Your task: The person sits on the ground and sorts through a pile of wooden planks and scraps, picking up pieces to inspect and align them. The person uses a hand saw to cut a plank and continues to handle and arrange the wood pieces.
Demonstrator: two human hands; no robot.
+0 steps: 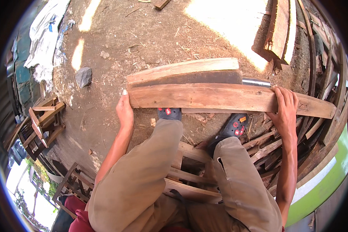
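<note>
A long reddish-brown wooden plank [205,96] lies crosswise in front of my shins, over my shoes. My left hand [125,111] grips its left end, the thumb up along the end edge. Toward the right end, my right hand [284,110] wraps over the top edge, and the plank sticks out past it. Just beyond is a thick wooden beam [181,69] with a pale top and a dark side, partly covered by the plank. A flat dark piece with a white strip [256,81] peeks out behind the plank; most of it is hidden.
Heavy timber [277,31] lies at the far right, beside a heap of wood scraps [317,127]. A grey stone [84,77] rests on the dirt floor. To the left are a small wooden frame [44,120] and white sacking [44,34]. Slats [193,176] show between my legs.
</note>
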